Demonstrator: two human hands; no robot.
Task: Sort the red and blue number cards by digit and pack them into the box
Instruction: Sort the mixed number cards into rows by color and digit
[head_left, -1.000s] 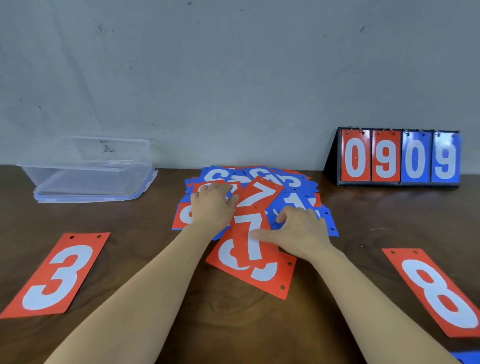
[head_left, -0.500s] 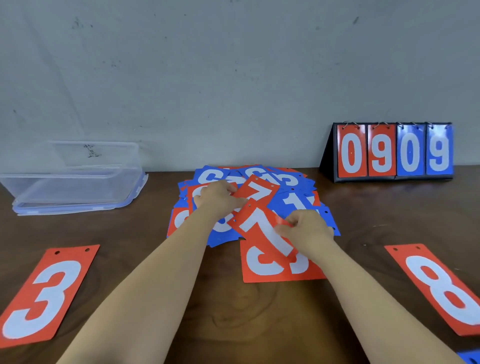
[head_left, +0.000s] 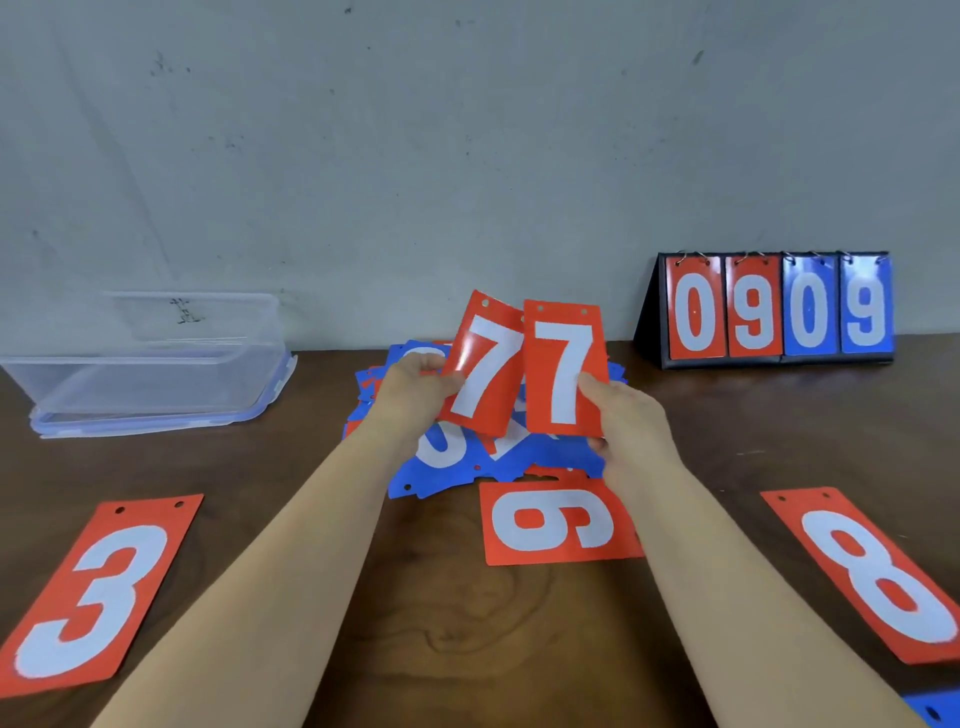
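Observation:
Two red 7 cards are held upright side by side above the pile. My left hand (head_left: 415, 389) grips the left red 7 card (head_left: 485, 369) by its left edge. My right hand (head_left: 626, 421) grips the right red 7 card (head_left: 563, 371) at its right edge. Below them lies the heap of blue and red cards (head_left: 457, 457) on the brown table. A red 6 card (head_left: 558, 522) lies sideways in front of the heap. A red 3 card (head_left: 93, 592) lies at the near left, a red 8 card (head_left: 878, 569) at the near right. The clear plastic box (head_left: 150, 364) stands at the back left.
A black flip scoreboard (head_left: 779, 309) showing 0 9 0 9 stands at the back right against the grey wall. A blue card corner (head_left: 935, 709) shows at the bottom right edge. Bare wood lies between my forearms.
Both hands lifted off the heap, each raising a red 7 card upright. The red 6 card that lay under them is now uncovered in front of the pile.

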